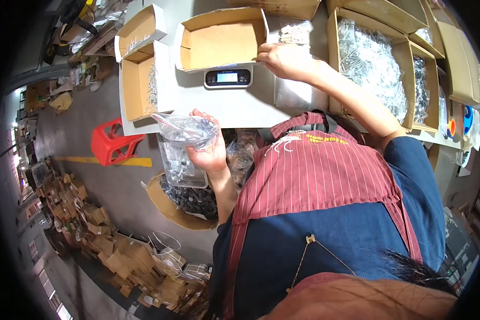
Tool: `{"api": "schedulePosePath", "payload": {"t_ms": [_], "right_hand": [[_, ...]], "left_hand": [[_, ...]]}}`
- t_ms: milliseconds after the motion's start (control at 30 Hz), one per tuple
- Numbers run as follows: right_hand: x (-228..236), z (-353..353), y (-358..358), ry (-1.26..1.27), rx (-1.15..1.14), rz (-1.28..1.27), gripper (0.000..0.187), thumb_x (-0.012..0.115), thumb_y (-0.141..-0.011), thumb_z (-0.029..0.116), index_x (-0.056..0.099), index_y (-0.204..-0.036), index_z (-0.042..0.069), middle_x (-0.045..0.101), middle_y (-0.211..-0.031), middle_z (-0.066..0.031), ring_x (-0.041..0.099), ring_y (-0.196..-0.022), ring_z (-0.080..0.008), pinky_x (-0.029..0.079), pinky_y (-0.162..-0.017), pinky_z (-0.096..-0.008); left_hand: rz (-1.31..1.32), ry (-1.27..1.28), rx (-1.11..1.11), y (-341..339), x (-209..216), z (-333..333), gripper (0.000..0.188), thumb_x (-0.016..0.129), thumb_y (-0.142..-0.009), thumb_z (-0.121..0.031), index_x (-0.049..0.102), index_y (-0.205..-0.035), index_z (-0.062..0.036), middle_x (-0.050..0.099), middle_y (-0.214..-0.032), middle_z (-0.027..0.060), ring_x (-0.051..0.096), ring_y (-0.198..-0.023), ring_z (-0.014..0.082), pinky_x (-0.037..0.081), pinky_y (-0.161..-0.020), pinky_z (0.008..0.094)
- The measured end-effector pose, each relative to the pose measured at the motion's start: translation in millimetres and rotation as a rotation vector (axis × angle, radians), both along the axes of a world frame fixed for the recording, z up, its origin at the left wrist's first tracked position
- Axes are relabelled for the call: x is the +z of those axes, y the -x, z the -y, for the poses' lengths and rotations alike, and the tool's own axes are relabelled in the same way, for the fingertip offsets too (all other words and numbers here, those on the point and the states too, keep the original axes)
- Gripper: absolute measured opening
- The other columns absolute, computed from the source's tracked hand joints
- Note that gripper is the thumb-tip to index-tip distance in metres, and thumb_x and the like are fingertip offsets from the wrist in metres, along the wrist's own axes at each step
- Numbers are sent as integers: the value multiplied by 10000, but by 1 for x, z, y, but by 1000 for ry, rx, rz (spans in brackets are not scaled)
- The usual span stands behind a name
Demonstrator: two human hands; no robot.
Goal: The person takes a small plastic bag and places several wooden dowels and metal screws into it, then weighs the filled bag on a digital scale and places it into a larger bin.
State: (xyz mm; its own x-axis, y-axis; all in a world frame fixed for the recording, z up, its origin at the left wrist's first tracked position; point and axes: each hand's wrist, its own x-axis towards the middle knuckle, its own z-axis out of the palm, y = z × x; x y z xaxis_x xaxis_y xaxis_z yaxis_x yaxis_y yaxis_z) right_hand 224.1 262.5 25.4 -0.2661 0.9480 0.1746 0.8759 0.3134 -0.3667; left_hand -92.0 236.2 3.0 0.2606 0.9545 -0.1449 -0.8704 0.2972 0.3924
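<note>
My left hand (212, 154) is turned palm up beyond the table's front edge. It holds a clear plastic bag (189, 133) with small dark parts inside, its fingers curled behind the bag. My right hand (287, 60) has its fingers closed at the right front corner of a shallow cardboard tray (218, 45). No contents show in that tray, which rests on a digital scale (228, 78) with a lit display. Beneath my right wrist lies a stack of flat clear bags (293, 95), with small pale pieces (295, 33) behind it.
Two small cardboard boxes (138, 80) with thin metal pieces stand at the left. A large box (370, 64) of clear packets and a narrow box (420, 88) of dark packets are at the right. Below the table's edge are a clear tub (184, 170), a carton of black packets (189, 200) and a red stool (112, 141).
</note>
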Motion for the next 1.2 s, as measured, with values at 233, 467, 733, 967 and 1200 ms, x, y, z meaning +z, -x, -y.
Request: {"api": "schedulePosePath", "payload": {"t_ms": [233, 467, 733, 967, 1200], "right_hand": [[-2, 5, 3, -27, -1, 93, 182, 601, -812, 65, 648, -983, 28, 623, -955, -126, 688, -850, -298, 570, -738, -376], [43, 30, -15, -54, -92, -164, 400, 611, -921, 168, 538, -1308, 92, 577, -1285, -118, 689, -930, -281, 564, -798, -379], [23, 83, -113, -63, -494, -420, 205, 574, -937, 87, 656, -1111, 16, 681, -1022, -101, 679, -926, -220, 534, -824, -300], [3, 102, -125, -83, -538, -801, 209, 551, -956, 67, 654, -1132, 25, 705, -1053, -64, 664, -1013, -143, 498, -938, -259], [-11, 101, -139, -20, -480, -1031, 216, 556, -973, 91, 645, -1150, 5, 696, -1094, -84, 654, -1080, -153, 482, -979, -271]], "left_hand": [[135, 7, -30, -8, 4, -10, 911, 816, -704, -223, 346, -1451, 1, 440, -1467, 108, 411, -1342, 291, 297, -1162, 430], [425, 148, -177, -21, 20, -19, 838, 783, -752, -229, 361, -1455, -59, 438, -1480, 107, 415, -1343, 306, 351, -1122, 482], [532, 155, -461, -17, 61, -78, 807, 704, -838, -240, 278, -1466, 34, 501, -1343, 303, 629, -1099, 347, 595, -836, 371], [48, -123, -435, -25, 101, -118, 753, 651, -877, -274, 302, -1462, 45, 453, -1361, 365, 609, -1113, 434, 555, -874, 474], [-374, -98, -290, -54, 111, -134, 403, 631, -912, -187, 535, -1267, -22, 644, -1164, 174, 668, -995, 355, 611, -717, 550]]}}
